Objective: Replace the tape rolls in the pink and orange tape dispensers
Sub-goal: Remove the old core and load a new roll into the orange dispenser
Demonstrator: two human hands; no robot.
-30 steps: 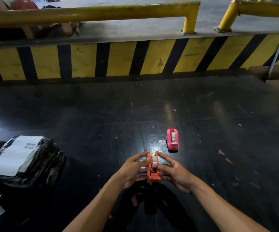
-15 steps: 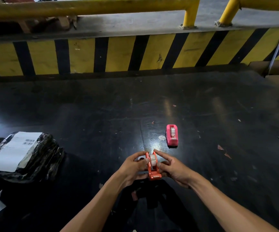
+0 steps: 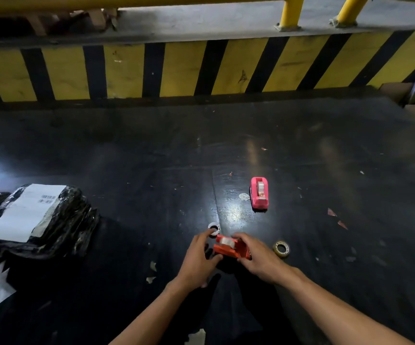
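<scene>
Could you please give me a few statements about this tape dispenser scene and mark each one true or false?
1. Both hands hold the orange plastic tape dispenser. True: the left hand and right hand grip it from either side.
2. The pink plastic tape dispenser has no roll in it. False: a clear roll sits inside it.
3. A yellowish tape roll lies on the dark tabletop, to the right of the right hand. True.
4. The small white ring sits inside the pink dispenser. False: it is near the left hand's fingertips, just beyond the orange dispenser.
5. The black plastic-wrapped parcel with a white label lies at the right edge. False: it is at the left.
</scene>
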